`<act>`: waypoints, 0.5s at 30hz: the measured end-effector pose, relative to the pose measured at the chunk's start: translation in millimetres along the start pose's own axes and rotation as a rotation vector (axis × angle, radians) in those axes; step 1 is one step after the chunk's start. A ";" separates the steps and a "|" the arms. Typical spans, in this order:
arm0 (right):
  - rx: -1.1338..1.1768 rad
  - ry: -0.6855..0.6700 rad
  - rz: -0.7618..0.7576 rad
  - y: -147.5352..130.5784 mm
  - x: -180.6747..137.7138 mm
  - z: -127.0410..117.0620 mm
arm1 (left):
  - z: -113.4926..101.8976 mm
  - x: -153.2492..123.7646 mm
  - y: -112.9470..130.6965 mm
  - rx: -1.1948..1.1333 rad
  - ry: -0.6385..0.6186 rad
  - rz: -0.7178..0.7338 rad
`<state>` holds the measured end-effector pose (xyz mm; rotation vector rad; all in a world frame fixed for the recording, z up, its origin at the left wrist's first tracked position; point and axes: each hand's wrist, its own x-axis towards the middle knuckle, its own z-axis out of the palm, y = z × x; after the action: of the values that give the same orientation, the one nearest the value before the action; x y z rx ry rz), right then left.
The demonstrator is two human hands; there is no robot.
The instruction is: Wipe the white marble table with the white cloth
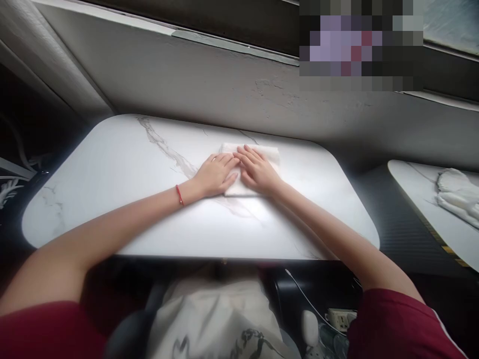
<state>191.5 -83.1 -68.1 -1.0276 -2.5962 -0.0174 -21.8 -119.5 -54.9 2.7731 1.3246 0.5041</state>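
Note:
A folded white cloth (269, 152) lies flat on the white marbled tabletop (112, 169), right of its middle. My left hand (219, 173) rests palm down at the cloth's left edge, its fingers stretched out, partly on the cloth and partly on the table. Across the middle of the cloth lies my right hand (258, 168), also palm down with its fingers extended. The fingertips of both hands meet or overlap near the cloth's centre. A red cord bracelet (179, 195) circles my left wrist. Part of the cloth is hidden beneath the hands.
A pale wall (209, 75) runs along the table's far edge. On the right, a second marbled table (415, 187) carries a crumpled white cloth (458, 194). Below the near edge are a white cable (310, 301) and a power strip (339, 319). Cables hang at far left.

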 end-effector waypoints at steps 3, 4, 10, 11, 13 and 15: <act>0.012 0.001 -0.001 9.2 47.2 14.3 | -3.8 4.7 -32.7 -0.037 0.003 -0.107; 0.019 0.002 -0.014 11.8 62.0 18.4 | -6.0 5.0 -44.0 -0.053 -0.008 -0.119; 0.073 0.008 -0.070 17.6 128.3 35.8 | -17.0 2.3 -96.7 -0.068 -0.024 -0.146; 0.098 0.023 -0.049 17.0 134.7 38.1 | -16.9 2.3 -100.8 -0.059 -0.019 -0.172; 0.157 0.071 0.008 16.0 143.6 42.0 | -15.2 3.0 -105.3 -0.046 -0.014 -0.212; 0.210 0.114 0.048 15.7 147.8 45.0 | -13.0 4.1 -106.4 -0.037 -0.015 -0.227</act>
<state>87.8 32.5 -64.4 -0.9820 -2.4106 0.1983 -103.3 -50.0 -58.6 2.5476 1.5824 0.4887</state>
